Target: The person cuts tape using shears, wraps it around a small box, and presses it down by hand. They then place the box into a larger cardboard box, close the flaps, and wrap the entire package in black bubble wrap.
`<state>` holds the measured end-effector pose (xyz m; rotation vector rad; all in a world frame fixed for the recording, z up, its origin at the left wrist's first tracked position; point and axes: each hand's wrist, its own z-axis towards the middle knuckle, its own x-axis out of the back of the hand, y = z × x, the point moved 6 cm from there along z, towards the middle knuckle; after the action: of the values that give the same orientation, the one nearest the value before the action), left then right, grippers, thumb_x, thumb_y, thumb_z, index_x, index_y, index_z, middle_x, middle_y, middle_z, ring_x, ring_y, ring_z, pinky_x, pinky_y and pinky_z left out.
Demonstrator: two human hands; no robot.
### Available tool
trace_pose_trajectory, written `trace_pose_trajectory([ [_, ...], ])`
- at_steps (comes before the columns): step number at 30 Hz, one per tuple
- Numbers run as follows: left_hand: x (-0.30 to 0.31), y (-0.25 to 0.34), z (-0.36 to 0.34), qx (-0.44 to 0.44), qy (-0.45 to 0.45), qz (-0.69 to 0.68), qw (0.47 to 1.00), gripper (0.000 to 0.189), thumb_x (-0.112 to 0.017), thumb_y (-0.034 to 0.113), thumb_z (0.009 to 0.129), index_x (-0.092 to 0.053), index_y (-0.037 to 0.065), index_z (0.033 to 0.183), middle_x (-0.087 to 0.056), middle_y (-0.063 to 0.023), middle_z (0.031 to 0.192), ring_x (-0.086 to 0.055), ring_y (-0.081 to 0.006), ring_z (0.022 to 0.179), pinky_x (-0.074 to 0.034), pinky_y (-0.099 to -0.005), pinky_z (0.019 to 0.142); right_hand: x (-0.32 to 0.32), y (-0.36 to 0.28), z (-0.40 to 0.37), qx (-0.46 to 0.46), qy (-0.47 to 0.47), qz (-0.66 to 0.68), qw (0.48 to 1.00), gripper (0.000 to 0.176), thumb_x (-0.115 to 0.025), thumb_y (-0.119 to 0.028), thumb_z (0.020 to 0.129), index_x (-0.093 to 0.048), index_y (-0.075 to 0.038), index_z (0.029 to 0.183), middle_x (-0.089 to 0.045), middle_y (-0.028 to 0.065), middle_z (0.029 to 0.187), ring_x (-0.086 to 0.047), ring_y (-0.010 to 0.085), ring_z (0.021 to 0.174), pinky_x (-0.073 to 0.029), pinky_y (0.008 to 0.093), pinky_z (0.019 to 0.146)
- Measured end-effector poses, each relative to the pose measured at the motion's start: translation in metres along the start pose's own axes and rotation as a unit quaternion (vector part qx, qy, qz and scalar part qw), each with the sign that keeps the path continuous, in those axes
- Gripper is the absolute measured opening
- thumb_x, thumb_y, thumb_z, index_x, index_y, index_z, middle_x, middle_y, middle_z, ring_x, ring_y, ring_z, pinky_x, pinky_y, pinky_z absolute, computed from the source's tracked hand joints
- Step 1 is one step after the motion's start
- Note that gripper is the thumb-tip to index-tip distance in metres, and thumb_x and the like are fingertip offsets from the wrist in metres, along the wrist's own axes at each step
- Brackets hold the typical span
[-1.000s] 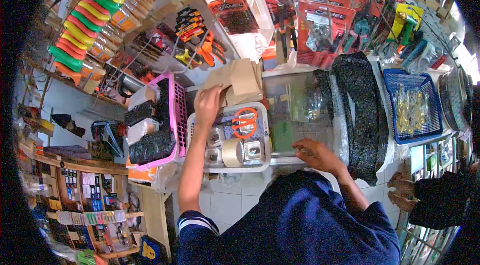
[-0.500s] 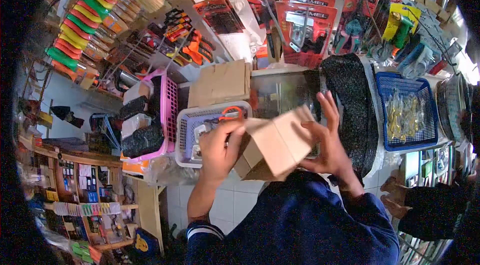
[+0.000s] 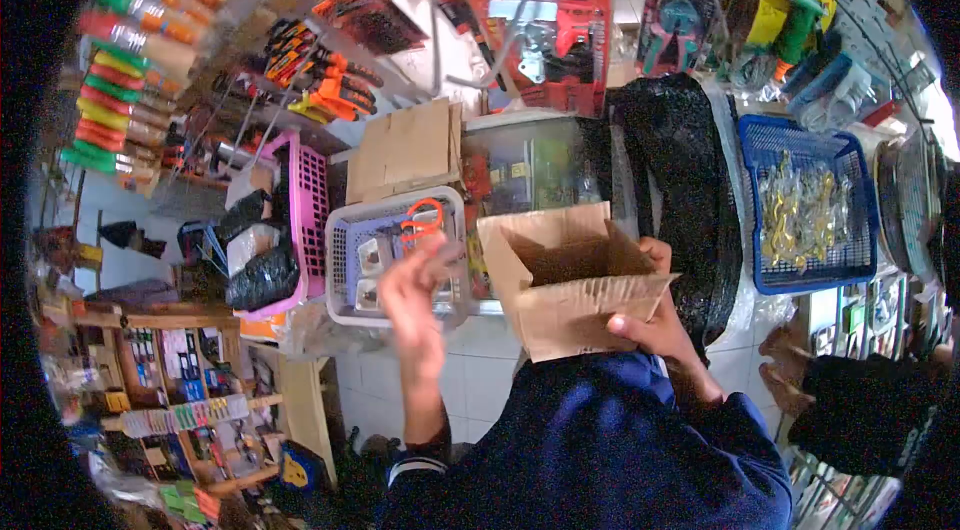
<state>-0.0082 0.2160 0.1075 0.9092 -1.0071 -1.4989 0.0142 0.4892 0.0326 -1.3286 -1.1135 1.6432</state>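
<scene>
An open cardboard box (image 3: 580, 315), its flaps spread and its inside dark, is held at its right side by my right hand (image 3: 660, 325), the thumb on the front face. My left hand (image 3: 412, 295) is off the box, raised before the pale plastic basket (image 3: 338, 275); motion smears its fingers. Orange-handled scissors (image 3: 424, 216) lie in that basket, just above my left hand, beside small white pieces. Flattened cardboard (image 3: 400, 155) lies behind the basket.
Left of the basket stands a pink basket (image 3: 313, 215) with wrapped packages. Black wrapped material (image 3: 685, 200) and a blue basket (image 3: 808, 280) of small bagged parts are at the right. Packaged tools (image 3: 540, 20) hang above. Another person's hands (image 3: 785, 370) show at the lower right.
My left hand has let go of the box and moved left and slightly down. The box has turned so its open top shows, and my right hand now grips its side.
</scene>
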Motion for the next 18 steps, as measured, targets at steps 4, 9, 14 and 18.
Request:
trace_pose_trajectory([
  [4,-0.034,-0.033,-0.043,0.054,-0.057,0.121,0.989,0.11,-0.093,0.034,0.072,-0.027,0.003,0.154,-0.031,-0.0211,0.155,-0.033,-0.0343,0.146,-0.029,-0.0477,0.118,-0.013,-0.002,-0.007,-0.062,-0.016,0.021,0.998,0.095,-0.088,-0.025,0.079,-0.023,-0.011,0.147,-0.037,0.0129,0.143,-0.031,0.0266,0.141,-0.027,0.0438,0.118],
  [9,-0.056,-0.038,-0.031,0.094,-0.043,0.107,0.989,0.077,-0.088,0.041,0.078,-0.051,0.001,0.132,-0.044,-0.0203,0.139,-0.044,-0.0328,0.132,-0.033,-0.0478,0.113,-0.013,0.007,-0.011,0.039,-0.001,-0.145,0.989,0.086,-0.076,-0.033,0.091,-0.024,-0.003,0.153,-0.039,0.0179,0.148,-0.034,0.0295,0.143,-0.028,0.0451,0.119],
  [14,-0.051,-0.062,-0.046,0.093,-0.033,0.077,0.992,0.076,-0.08,0.05,0.082,-0.049,0.0,0.129,-0.043,-0.0226,0.139,-0.046,-0.0339,0.129,-0.035,-0.0477,0.11,0.005,0.049,-0.028,-0.08,0.071,-0.051,0.993,0.088,-0.066,-0.032,0.094,-0.014,-0.001,0.159,-0.037,0.0169,0.153,-0.028,0.0279,0.148,-0.021,0.0423,0.122],
  [18,-0.057,-0.058,-0.051,0.065,0.039,0.027,0.997,0.099,-0.084,0.043,0.078,-0.028,0.003,0.15,-0.04,-0.0215,0.144,-0.046,-0.033,0.131,-0.036,-0.0477,0.11,-0.009,0.034,-0.021,-0.101,0.116,0.04,0.987,0.083,-0.063,-0.021,0.09,-0.019,-0.002,0.157,-0.035,0.0148,0.153,-0.029,0.028,0.147,-0.018,0.0416,0.123],
])
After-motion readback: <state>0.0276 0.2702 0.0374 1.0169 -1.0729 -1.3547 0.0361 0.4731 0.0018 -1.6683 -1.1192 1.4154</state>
